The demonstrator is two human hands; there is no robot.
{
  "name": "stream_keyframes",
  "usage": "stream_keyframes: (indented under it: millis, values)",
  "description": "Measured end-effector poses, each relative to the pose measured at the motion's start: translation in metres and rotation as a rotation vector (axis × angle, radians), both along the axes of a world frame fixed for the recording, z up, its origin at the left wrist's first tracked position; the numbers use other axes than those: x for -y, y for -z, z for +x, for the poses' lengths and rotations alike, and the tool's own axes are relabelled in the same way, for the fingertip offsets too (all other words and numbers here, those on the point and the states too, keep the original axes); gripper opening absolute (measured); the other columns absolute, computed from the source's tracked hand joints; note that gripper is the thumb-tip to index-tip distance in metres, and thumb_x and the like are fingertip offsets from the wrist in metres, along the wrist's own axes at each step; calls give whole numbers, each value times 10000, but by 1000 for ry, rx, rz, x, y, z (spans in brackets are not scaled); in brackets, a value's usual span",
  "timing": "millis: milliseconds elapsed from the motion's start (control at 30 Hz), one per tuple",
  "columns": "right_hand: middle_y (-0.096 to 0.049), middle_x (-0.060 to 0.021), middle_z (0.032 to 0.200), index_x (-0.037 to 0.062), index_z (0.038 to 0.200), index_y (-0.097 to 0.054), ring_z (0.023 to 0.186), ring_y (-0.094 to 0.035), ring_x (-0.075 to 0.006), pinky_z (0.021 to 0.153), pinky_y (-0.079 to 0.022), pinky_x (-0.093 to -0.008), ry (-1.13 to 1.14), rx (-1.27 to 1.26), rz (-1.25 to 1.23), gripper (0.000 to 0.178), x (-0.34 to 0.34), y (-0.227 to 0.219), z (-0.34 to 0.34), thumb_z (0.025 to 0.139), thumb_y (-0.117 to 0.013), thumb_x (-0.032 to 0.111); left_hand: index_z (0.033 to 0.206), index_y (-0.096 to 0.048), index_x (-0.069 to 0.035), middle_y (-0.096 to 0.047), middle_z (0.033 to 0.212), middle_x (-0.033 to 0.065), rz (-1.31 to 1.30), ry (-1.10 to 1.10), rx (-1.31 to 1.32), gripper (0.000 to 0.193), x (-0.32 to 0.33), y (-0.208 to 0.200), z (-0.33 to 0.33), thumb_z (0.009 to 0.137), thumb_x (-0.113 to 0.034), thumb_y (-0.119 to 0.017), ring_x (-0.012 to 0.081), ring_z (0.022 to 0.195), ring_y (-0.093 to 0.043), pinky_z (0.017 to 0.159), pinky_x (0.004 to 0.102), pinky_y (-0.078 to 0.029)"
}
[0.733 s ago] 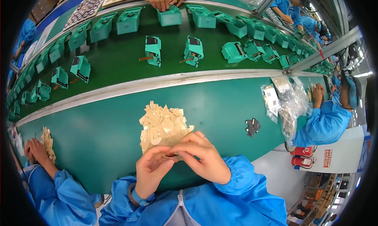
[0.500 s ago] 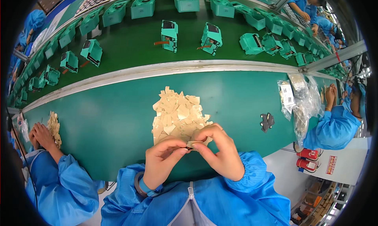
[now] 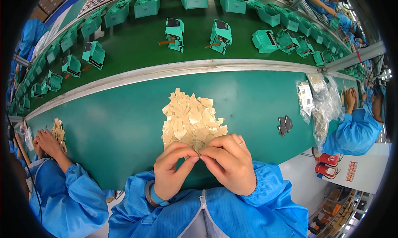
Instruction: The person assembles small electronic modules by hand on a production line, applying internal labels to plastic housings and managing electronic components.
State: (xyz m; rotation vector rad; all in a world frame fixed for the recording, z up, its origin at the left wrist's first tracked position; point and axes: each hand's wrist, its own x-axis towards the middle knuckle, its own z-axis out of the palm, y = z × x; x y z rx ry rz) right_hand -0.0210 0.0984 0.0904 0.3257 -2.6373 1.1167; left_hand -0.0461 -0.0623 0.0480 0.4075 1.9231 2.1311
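We find the left hand (image 3: 176,167) and right hand (image 3: 233,165) with fingertips (image 3: 194,159) pinched on a mostly hidden small piece (image 3: 198,147), which a loose grip could drop into the beige pile (image 3: 188,117).

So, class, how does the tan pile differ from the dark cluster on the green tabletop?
The tan pile is pale; the dark cluster is nearly black. The tan pile spreads wide, with many pieces; the dark cluster is far smaller. Both rest on the green tabletop.
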Motion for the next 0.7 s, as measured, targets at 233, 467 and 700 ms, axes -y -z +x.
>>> stream_keyframes:
  millis: [233, 467, 700]
  values:
    - [-533, -46, 877, 52, 886, -610, 775, -523, -228, 687, -403, -330, -2, -1, -7, 223, -3, 2, 0, 677, -685, 33, 866, -610, 23, -578, 864, 83, -43, 2, -28, 133, -3, 3, 0, 746, 67, -646, 164, 784, -554, 676, 251, -439]
    - [-537, -56, 878, 39, 879, -601, 800, -542, -240, 687, -414, -335, -7, 33, -61, 226, -3, 6, 0, 670, -686, 21, 856, -596, 56, -545, 861, 84, -62, 18, -21, 128, -3, 3, -1, 749, 124, -606, 135, 784, -529, 686, 229, -431]
    - [-540, -59, 872, 37, 879, -600, 779, -552, -239, 685, -420, -338, 6, 70, -132, 201, -4, 10, 0, 695, -672, 4, 848, -595, 56, -545, 855, 83, -43, 22, 15, 118, -6, 3, -1, 751, 123, -602, 132, 780, -531, 684, 231, -437]
